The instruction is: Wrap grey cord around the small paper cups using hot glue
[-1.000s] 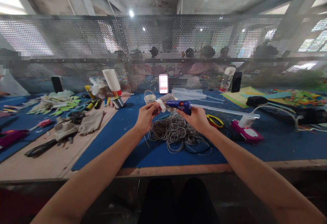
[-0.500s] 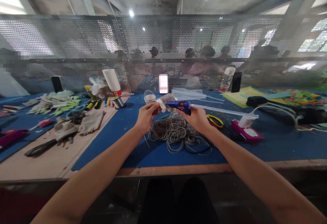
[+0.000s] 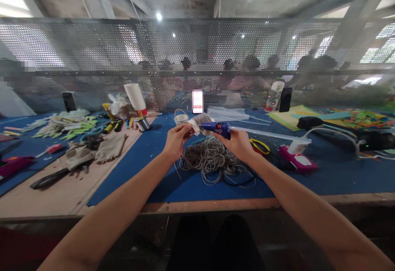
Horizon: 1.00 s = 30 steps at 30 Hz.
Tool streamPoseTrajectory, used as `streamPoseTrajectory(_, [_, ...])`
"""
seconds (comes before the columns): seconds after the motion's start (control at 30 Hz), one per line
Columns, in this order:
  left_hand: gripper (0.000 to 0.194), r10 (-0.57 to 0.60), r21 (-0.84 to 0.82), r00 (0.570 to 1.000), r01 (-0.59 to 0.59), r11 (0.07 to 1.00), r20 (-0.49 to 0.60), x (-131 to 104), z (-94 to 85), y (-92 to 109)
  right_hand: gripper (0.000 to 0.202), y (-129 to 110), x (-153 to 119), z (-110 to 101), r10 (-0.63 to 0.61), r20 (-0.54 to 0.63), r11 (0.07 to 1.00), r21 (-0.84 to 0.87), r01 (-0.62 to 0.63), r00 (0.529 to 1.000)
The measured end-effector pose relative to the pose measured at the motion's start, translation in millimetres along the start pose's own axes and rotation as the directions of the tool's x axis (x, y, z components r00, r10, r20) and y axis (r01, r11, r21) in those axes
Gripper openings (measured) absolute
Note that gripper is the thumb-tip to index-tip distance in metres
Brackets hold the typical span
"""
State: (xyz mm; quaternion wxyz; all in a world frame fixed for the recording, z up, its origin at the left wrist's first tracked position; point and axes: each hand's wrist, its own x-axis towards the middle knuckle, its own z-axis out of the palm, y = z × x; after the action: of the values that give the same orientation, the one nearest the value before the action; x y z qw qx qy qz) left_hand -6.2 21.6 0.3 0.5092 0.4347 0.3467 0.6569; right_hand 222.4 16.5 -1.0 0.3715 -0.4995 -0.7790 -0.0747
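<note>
My right hand (image 3: pixel 238 142) is wrapped round a blue glue gun (image 3: pixel 217 127), and a long clear glue stick (image 3: pixel 268 134) sticks out of its back toward the right. The gun's nozzle points left, at a whitish, cord-wrapped cup-like piece (image 3: pixel 200 119). My left hand (image 3: pixel 179 138) pinches the pale edge of that piece; its exact shape is partly hidden by the gun and fingers. Below both hands lies a tangled heap of grey cord (image 3: pixel 212 160) on the blue mat (image 3: pixel 132 172). Just behind my left hand stands a small white basket (image 3: pixel 181 118) with a thin handle.
A lit phone (image 3: pixel 197 101) stands at the back. Leftward are stacked paper cups (image 3: pixel 135 97), work gloves (image 3: pixel 110 148) and scissors (image 3: pixel 49 178). To the right lie yellow-handled pliers (image 3: pixel 260 146) and a magenta power socket (image 3: pixel 298 160). A perforated screen (image 3: pixel 197 36) runs behind.
Almost nothing differs. Both hands keep their grip, and the glue gun has shifted only very slightly at the cord-wrapped piece.
</note>
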Motion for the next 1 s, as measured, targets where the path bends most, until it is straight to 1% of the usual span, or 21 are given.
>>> streamPoseTrajectory(0.13, [0.028,-0.006,-0.002,1.0,0.006,1.0,-0.013,0.2,0.0,1.1,0.045,0.8,0.3,0.8,0.008,0.002,1.0,-0.011,-0.008,1.0])
streamPoseTrajectory(0.5, [0.03,-0.028,-0.042,0.999,0.027,0.999,-0.029,3.7,-2.7,-0.1,0.045,3.3,-1.2,3.3,-0.025,-0.03,0.998,-0.063,0.023,0.999])
streamPoseTrajectory(1.0, [0.027,-0.016,-0.055,0.999,0.013,0.998,-0.044,4.9,-3.9,2.1,0.047,2.5,-1.9,1.1,-0.039,0.0,0.999,-0.026,0.039,0.999])
